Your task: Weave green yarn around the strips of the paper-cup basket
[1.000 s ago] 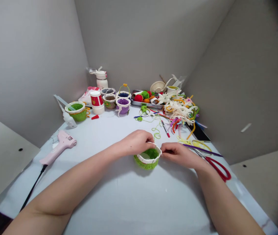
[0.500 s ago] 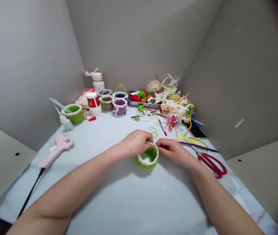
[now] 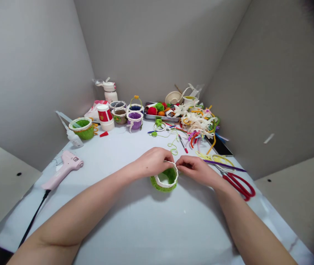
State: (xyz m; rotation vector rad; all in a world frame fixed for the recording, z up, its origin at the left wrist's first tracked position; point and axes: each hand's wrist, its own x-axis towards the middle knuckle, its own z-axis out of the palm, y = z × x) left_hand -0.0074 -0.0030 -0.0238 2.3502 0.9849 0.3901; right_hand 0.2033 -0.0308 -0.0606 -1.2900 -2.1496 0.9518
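Observation:
A small green basket with a white braided rim is tilted toward me over the front middle of the table. My left hand is closed on its far rim, fingertips reaching inside the opening and partly hidden. At the right side of the rim, my right hand has its thumb and fingers pinched together, touching or very close to the braid. What those fingertips hold, if anything, is too small to make out. Red-handled scissors lie beside my right wrist.
A pink glue gun lies at left, near a glue bottle and another green basket. Several finished baskets, including a purple one, stand behind. A tray of yarn balls, a heap of trimmings and a pen lie farther back.
The basket has tipped or shifted very slightly under my fingers. Both hands keep nearly the same place and grip.

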